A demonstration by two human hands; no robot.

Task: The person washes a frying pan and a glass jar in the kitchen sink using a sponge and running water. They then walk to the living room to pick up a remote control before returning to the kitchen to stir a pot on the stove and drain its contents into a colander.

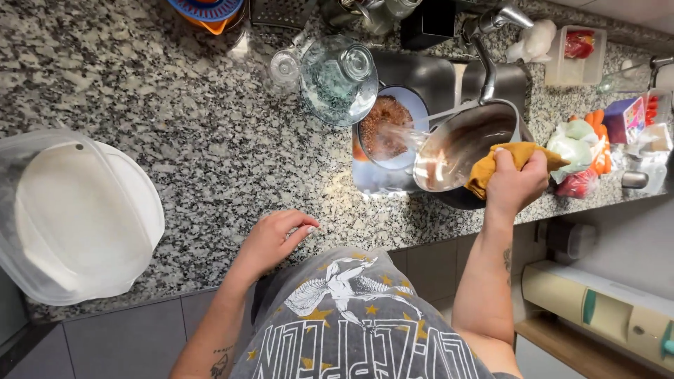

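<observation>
My right hand (516, 184) grips a yellow cloth (511, 160) wrapped on the rim of a steel pot (467, 147). The pot is tilted toward the left over the sink (435, 74), and a stream of liquid runs from it into a round strainer (388, 130) full of brown grains. My left hand (275, 237) rests flat on the front edge of the speckled granite counter (175, 119), fingers spread, holding nothing.
A clear glass jar (339, 77) lies beside the sink, with a small glass (284, 68) next to it. A white plate under a clear plastic lid (74, 214) sits at the left. A tap (488, 42) stands behind the sink; packets and sponges (597, 140) crowd the right.
</observation>
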